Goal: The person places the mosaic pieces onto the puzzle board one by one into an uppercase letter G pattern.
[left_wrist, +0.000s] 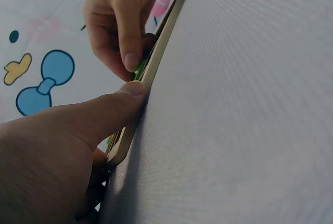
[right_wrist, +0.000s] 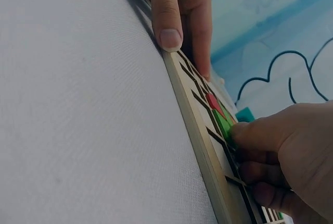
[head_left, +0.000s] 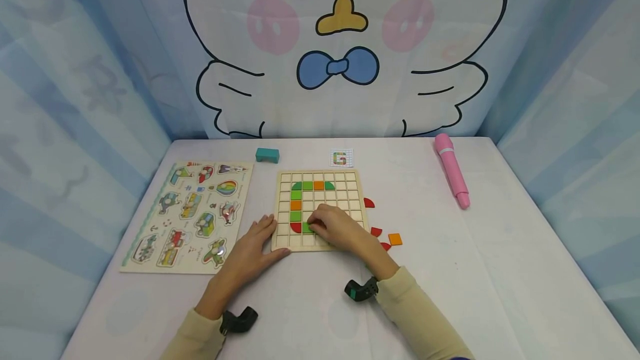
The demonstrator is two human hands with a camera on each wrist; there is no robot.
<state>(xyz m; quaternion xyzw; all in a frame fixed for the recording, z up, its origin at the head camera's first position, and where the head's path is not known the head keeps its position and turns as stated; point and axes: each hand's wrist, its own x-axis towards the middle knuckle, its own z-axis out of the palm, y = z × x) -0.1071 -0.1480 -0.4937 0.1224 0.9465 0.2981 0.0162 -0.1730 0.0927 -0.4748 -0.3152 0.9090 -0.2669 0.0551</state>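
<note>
A wooden grid board [head_left: 352,213] lies on the table, with green, orange and red tiles set in a C-like outline. My left hand [head_left: 256,246] rests against its near left corner, fingers along the left side and thumb [left_wrist: 127,96] on the front edge. Over the lower row, my right hand [head_left: 340,228] pinches a green tile [right_wrist: 223,125] between thumb and fingertips. Just left of that tile sits a red quarter-round tile [head_left: 296,228]. The right fingers partly hide the green tile.
Red quarter-round pieces [head_left: 369,203] and an orange square [head_left: 395,239] lie right of the board. A picture puzzle board [head_left: 195,215] is at left. Behind stand a teal block [head_left: 267,155] and a small pattern card [head_left: 341,158]. A pink pen-shaped object [head_left: 452,171] lies far right.
</note>
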